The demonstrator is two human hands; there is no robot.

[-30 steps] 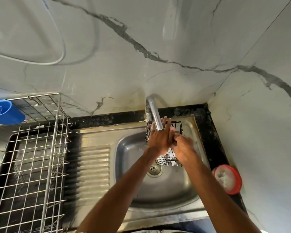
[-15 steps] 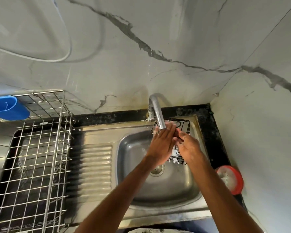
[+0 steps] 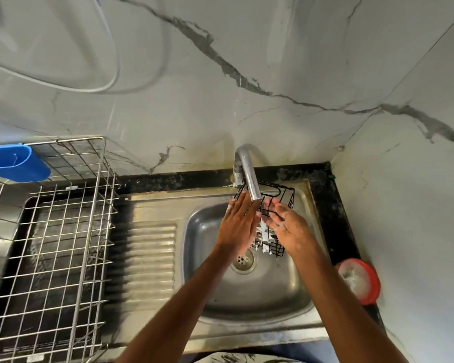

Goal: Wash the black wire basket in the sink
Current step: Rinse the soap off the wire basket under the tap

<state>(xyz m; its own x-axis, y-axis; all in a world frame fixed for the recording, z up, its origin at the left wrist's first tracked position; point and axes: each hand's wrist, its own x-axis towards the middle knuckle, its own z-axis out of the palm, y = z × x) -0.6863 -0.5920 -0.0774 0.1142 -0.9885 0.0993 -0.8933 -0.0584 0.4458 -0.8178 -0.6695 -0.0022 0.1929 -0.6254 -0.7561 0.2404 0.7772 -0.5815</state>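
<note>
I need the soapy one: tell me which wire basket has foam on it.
The small black wire basket under the tap, in the sink: white foam clings to its lower wires. The big silver rack at left shows none.

I have both bare forearms reaching forward and converging. My left hand (image 3: 240, 224) is flat, fingers straight and together, palm turned toward the right hand (image 3: 287, 227). The right hand is relaxed, fingers loosely spread, palm facing left and slightly up. The two hands are just apart.
</note>
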